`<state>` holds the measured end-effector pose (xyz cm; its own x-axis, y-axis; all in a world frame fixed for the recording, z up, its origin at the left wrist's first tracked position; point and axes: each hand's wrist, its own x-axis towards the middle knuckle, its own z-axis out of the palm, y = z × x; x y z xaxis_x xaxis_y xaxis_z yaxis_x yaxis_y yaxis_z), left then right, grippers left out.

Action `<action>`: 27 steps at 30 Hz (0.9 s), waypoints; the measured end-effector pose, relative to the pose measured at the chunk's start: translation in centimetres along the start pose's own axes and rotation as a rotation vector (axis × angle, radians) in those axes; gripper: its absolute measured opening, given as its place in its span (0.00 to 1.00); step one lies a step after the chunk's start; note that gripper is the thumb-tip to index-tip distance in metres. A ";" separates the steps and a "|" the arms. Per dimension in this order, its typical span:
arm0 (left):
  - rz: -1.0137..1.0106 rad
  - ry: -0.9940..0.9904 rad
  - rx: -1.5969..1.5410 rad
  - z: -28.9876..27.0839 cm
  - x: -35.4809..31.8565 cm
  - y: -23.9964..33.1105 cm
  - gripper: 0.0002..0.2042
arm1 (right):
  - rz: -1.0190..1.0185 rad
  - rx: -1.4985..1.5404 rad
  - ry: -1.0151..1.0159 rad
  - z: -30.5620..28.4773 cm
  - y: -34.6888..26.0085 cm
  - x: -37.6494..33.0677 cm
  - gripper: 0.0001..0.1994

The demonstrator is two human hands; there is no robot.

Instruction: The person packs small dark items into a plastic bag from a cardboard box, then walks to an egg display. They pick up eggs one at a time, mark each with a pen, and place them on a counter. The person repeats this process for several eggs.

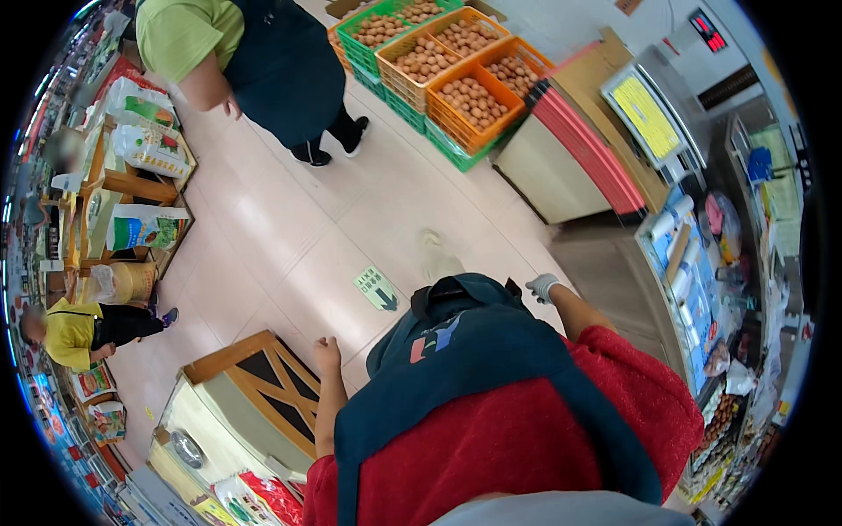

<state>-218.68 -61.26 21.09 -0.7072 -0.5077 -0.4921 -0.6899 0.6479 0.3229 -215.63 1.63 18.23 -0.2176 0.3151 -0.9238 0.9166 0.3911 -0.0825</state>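
Head view: left hand [327, 355] and gloved right hand [542, 287], fingers half-curled, nothing visibly held. Wood-framed counter [231, 356] near left, grey counter [607, 272] near right. Risk, judged: careless turning bumps either.

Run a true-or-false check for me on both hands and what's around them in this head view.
1. The right hand wears a pale glove, and the left hand is bare. True.
2. The front orange crate is filled with brown eggs. True.
3. The left hand rests on that crate. False: it is well apart from it, and no object shows in it.
4. The arrow sign on the floor is solid red. False: it is pale green with a dark arrow.
5. The co-worker beside the crates wears a dark apron. True.
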 end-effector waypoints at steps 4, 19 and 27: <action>-0.012 0.007 -0.240 -3.2 6.9 3.2 0.22 | 0.000 -0.008 -0.045 -0.2 -9.8 1.7 0.21; 0.043 -0.411 -0.068 -3.0 21.4 0.2 0.17 | -0.602 -0.117 0.033 2.2 -51.6 0.6 0.22; 0.077 -0.472 -0.257 -12.1 37.8 0.8 0.18 | -0.435 -0.401 0.168 11.2 -53.8 -1.6 0.22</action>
<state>-247.83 -86.79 12.56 -0.6518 -0.1156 -0.7495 -0.6961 0.4835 0.5308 -260.86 -29.62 19.98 -0.6230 0.1732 -0.7628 0.5419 0.7988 -0.2613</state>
